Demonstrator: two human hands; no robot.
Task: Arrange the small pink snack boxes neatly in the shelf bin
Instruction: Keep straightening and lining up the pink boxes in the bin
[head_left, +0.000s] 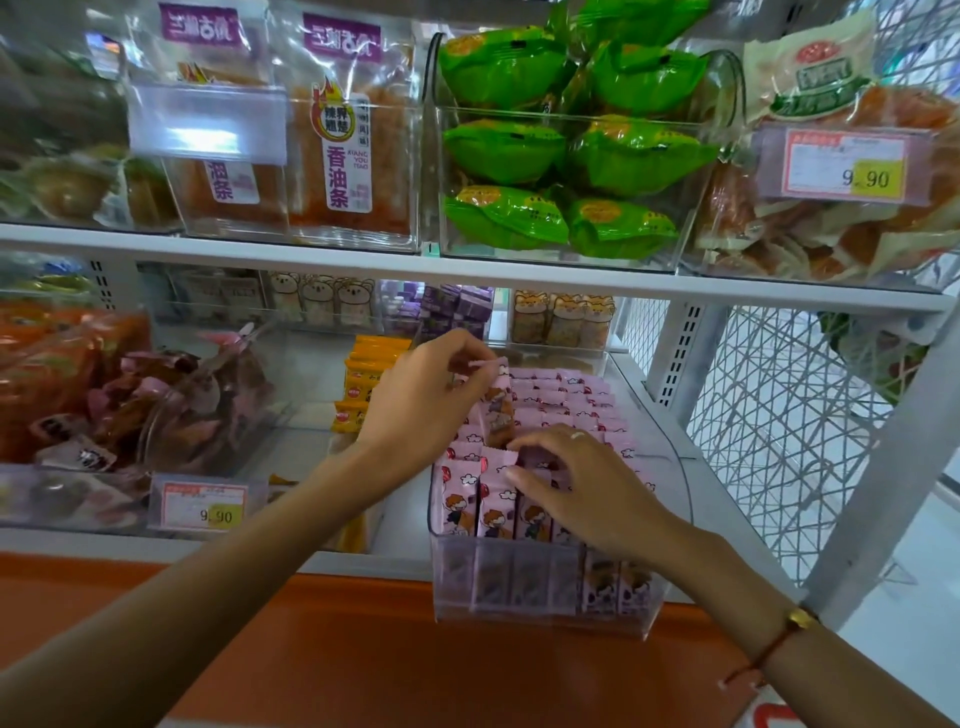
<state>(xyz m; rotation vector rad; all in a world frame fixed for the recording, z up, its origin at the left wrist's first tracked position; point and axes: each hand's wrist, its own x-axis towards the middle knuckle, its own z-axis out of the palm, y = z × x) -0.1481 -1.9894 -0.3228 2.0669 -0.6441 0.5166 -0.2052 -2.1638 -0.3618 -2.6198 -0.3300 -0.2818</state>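
The left hand (421, 395) pinches one raised pink pack (497, 400) by its top edge, long axis upright, at frame centre above the clear bin (540, 618). Just below and right of it, the right hand (582, 483) rests curled fingers on the front rows and lies nearer the gap.

This is a shop, a snack aisle in a grocery or convenience store. White metal shelves (467, 270) carry clear plastic bins (561, 249) packed with many copies of the same wrapped goods: green packets (504, 150) at twelve o'clock, orange-labelled bags (348, 156) at eleven. Printed price tags reading 9.90 (852, 166) hang on bin fronts at two o'clock and at nine o'clock (205, 505).
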